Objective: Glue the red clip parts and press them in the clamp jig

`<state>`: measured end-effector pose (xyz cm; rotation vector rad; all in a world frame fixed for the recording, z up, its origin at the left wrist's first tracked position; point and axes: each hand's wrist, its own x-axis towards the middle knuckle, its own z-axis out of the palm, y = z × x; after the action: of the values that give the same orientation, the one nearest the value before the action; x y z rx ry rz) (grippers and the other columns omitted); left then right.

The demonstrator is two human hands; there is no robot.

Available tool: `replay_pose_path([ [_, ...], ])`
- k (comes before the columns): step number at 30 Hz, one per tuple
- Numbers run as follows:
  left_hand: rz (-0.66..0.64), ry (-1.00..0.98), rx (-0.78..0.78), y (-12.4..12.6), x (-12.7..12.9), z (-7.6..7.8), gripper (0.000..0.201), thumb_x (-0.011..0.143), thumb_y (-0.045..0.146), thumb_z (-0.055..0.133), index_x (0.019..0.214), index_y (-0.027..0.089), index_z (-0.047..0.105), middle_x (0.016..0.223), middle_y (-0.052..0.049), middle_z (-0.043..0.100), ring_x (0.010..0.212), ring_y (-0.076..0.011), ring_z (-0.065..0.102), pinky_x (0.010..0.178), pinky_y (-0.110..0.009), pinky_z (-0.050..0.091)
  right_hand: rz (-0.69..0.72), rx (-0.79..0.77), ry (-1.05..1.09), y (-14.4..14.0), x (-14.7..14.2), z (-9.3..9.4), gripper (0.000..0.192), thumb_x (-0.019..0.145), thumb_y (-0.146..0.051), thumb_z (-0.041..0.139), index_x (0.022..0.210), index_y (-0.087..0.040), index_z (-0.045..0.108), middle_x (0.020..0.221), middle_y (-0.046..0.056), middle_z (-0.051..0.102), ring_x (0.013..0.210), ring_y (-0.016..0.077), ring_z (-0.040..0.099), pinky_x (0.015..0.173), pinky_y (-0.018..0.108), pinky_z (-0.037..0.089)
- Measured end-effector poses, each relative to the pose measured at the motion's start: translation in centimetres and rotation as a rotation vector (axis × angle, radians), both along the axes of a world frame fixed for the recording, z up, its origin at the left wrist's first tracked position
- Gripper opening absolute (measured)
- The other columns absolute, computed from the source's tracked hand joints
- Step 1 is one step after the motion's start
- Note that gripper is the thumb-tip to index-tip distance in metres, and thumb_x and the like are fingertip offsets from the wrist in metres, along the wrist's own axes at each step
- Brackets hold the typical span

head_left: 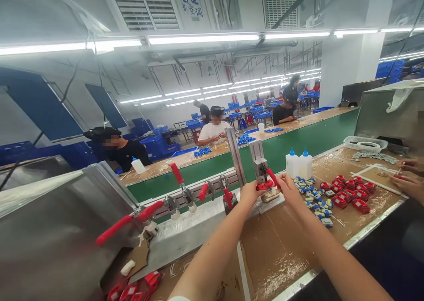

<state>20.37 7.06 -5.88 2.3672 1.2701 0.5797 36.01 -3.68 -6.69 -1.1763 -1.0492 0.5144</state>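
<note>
My left hand (pixel 251 192) and my right hand (pixel 287 187) both reach to a small metal toggle press (pixel 259 164) on the bench. Between them sits a red plastic part (pixel 264 186) under the press head. My right hand's fingers touch the press's red lever (pixel 273 177). My left hand pinches the red part from the left side. A metal jig bar carrying several red-handled toggle clamps (pixel 179 195) runs to the left of the press.
Two white glue bottles (pixel 298 163) stand behind a pile of red parts (pixel 351 192) and small blue-yellow pieces (pixel 314 199). A co-worker's hands (pixel 409 179) work at the right. A green conveyor belt (pixel 298 144) runs behind; several people sit beyond it. More red parts (pixel 135 288) lie lower left.
</note>
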Motion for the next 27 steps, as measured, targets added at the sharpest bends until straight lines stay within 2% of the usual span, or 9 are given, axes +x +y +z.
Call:
replay_pose_path([
  [4, 0.024, -0.103, -0.031, 0.4, 1.7, -1.3, 0.035, 0.083, 0.034, 0.082, 0.113, 0.018, 0.074, 0.105, -0.010, 0.079, 0.098, -0.0242, 0.072, 0.081, -0.029, 0.048, 0.202, 0.175, 0.156, -0.3, -0.3, 4.2, 0.050, 0.090, -0.064, 0.061, 0.120, -0.025, 0.053, 0.092, 0.002, 0.068, 0.064, 0.0152, 0.055, 0.056, 0.028, 0.042],
  [6, 0.036, -0.162, -0.069, 0.6, 2.5, -2.0, 0.037, 0.086, 0.037, 0.079, 0.116, 0.016, 0.072, 0.104, -0.011, 0.079, 0.093, -0.0215, 0.072, 0.078, -0.028, 0.049, 0.231, 0.175, 0.145, -0.3, -0.2, 5.7, 0.054, 0.091, -0.063, 0.061, 0.128, -0.025, 0.055, 0.094, 0.002, 0.068, 0.065, 0.0149, 0.055, 0.055, 0.027, 0.043],
  [8, 0.040, -0.213, -0.107, 0.8, 3.2, -2.6, 0.037, 0.087, 0.035, 0.078, 0.117, 0.015, 0.070, 0.101, -0.010, 0.079, 0.088, -0.0192, 0.073, 0.076, -0.027, 0.050, 0.231, 0.147, 0.132, -0.1, -0.2, 6.2, 0.055, 0.091, -0.065, 0.059, 0.128, -0.023, 0.059, 0.088, 0.002, 0.066, 0.065, 0.0151, 0.055, 0.054, 0.027, 0.041],
  [10, 0.041, -0.256, -0.135, 1.1, 3.6, -3.3, 0.036, 0.086, 0.032, 0.079, 0.116, 0.014, 0.070, 0.100, -0.009, 0.079, 0.087, -0.0179, 0.072, 0.075, -0.026, 0.050, 0.219, 0.124, 0.120, -0.1, -0.3, 5.6, 0.055, 0.092, -0.067, 0.057, 0.121, -0.022, 0.063, 0.080, 0.001, 0.063, 0.064, 0.0155, 0.055, 0.053, 0.027, 0.039],
  [12, 0.041, -0.289, -0.151, 1.3, 3.8, -3.8, 0.037, 0.083, 0.031, 0.082, 0.114, 0.015, 0.071, 0.098, -0.008, 0.079, 0.087, -0.0178, 0.072, 0.076, -0.026, 0.050, 0.199, 0.117, 0.112, -0.3, -0.5, 4.3, 0.052, 0.093, -0.067, 0.056, 0.115, -0.022, 0.065, 0.077, 0.000, 0.061, 0.064, 0.0156, 0.054, 0.054, 0.027, 0.038],
  [16, 0.050, -0.324, -0.161, 1.8, 3.9, -4.3, 0.038, 0.079, 0.033, 0.085, 0.112, 0.017, 0.072, 0.099, -0.008, 0.079, 0.088, -0.0190, 0.071, 0.079, -0.029, 0.050, 0.160, 0.123, 0.153, -0.9, -1.3, 1.3, 0.047, 0.092, -0.067, 0.059, 0.108, -0.023, 0.064, 0.076, -0.001, 0.058, 0.063, 0.0155, 0.052, 0.054, 0.028, 0.038],
  [18, 0.061, -0.326, -0.163, 1.9, 4.0, -4.4, 0.039, 0.079, 0.034, 0.085, 0.113, 0.017, 0.073, 0.098, -0.008, 0.078, 0.089, -0.0196, 0.071, 0.079, -0.029, 0.050, 0.146, 0.133, 0.165, -1.1, -1.7, 0.5, 0.045, 0.092, -0.066, 0.059, 0.108, -0.024, 0.062, 0.075, -0.002, 0.056, 0.063, 0.0159, 0.051, 0.055, 0.028, 0.039],
  [27, 0.105, -0.299, -0.151, 2.1, 4.2, -3.8, 0.038, 0.078, 0.041, 0.086, 0.109, 0.022, 0.073, 0.100, -0.005, 0.079, 0.090, -0.0200, 0.071, 0.077, -0.028, 0.048, 0.155, 0.169, 0.137, -0.8, -1.7, 1.0, 0.034, 0.101, -0.057, 0.050, 0.110, -0.026, 0.059, 0.072, -0.003, 0.050, 0.065, 0.0167, 0.050, 0.061, 0.030, 0.040],
])
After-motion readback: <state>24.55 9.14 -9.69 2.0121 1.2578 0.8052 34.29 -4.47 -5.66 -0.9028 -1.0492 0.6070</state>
